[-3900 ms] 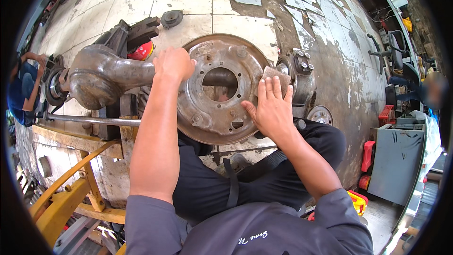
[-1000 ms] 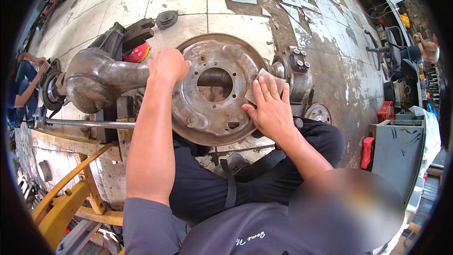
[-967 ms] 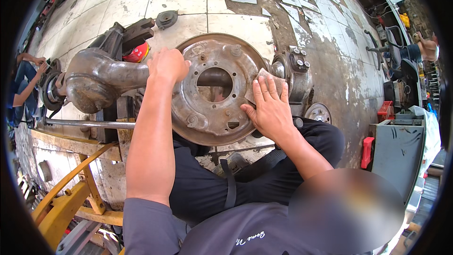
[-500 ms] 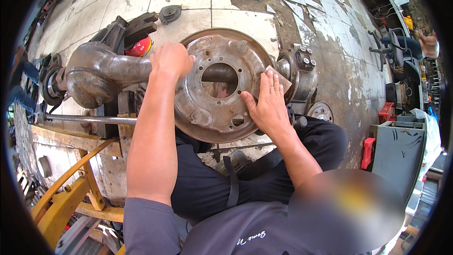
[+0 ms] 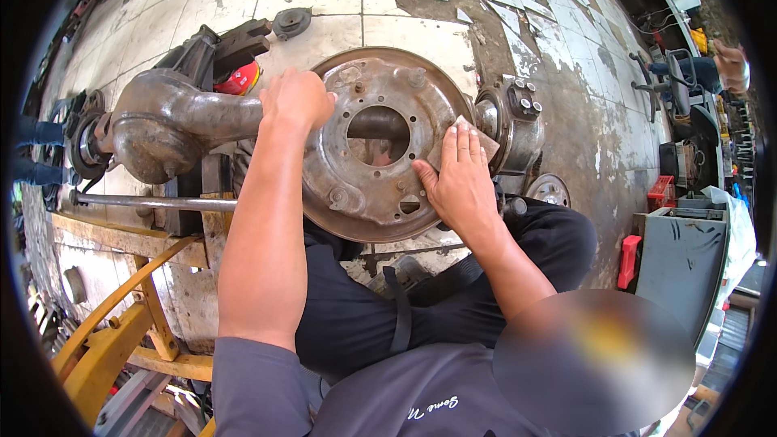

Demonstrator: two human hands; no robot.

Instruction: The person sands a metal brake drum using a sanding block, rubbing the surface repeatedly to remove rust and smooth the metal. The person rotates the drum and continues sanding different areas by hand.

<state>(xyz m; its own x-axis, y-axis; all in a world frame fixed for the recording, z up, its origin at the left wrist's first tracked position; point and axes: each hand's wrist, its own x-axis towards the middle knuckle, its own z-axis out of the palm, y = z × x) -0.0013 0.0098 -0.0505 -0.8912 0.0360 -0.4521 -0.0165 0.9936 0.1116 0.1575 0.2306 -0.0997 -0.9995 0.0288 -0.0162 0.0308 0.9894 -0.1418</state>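
A round, rusty brown brake backing plate (image 5: 328, 162) stands tilted in front of me, with a large hole in its middle and several small bolt holes around it. My left hand (image 5: 295, 103) is curled over its upper left rim, the fingertips hidden behind the edge. On the plate's right side my right hand (image 5: 463, 182) lies with straight fingers and thumb out, pressing a brown piece of sandpaper (image 5: 489, 146) against the metal. Beyond my left wrist is a heavy axle housing (image 5: 166, 125). A metal hub-like part (image 5: 522, 129) sits just right of the plate.
A steel bar (image 5: 162, 203) and a yellow frame (image 5: 121, 348) are at my left. A round metal part (image 5: 291, 23) lies on the tiled floor ahead. Right of me stand a grey metal cabinet (image 5: 680, 255) and a red crate (image 5: 662, 192). Another person's legs (image 5: 39, 150) show far left.
The plate has shifted very slightly to the right. My right hand and the sandpaper have slid a little along its surface; the left hand keeps its hold on the rim.
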